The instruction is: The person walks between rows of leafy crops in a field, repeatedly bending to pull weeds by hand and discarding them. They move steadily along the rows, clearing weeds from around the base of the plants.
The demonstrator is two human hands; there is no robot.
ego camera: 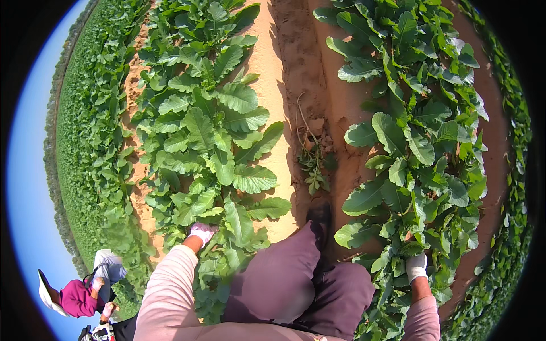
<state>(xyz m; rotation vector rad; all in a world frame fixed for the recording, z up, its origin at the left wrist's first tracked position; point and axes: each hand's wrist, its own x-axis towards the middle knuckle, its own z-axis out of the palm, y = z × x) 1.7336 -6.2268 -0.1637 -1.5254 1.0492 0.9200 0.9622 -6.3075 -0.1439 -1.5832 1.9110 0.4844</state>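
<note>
My left hand [204,233], in a white and pink glove, reaches into the leafy row [198,128] on the left. Its fingers are hidden among the green leaves. On the other side, my right hand [416,267], in a pale glove, is pushed into the right row of plants [420,140]. Leaves cover those fingertips too, so whether either hand grips a stem cannot be seen. Both rows carry broad, lobed leaves with toothed edges.
Between the rows runs a sandy furrow [294,55]. An uprooted weed [315,164] lies there beside dirt clods [318,127], ahead of my dark shoe [320,213]. Two people are at lower left, one in a magenta top [79,298]. More crop rows [100,140] extend beyond.
</note>
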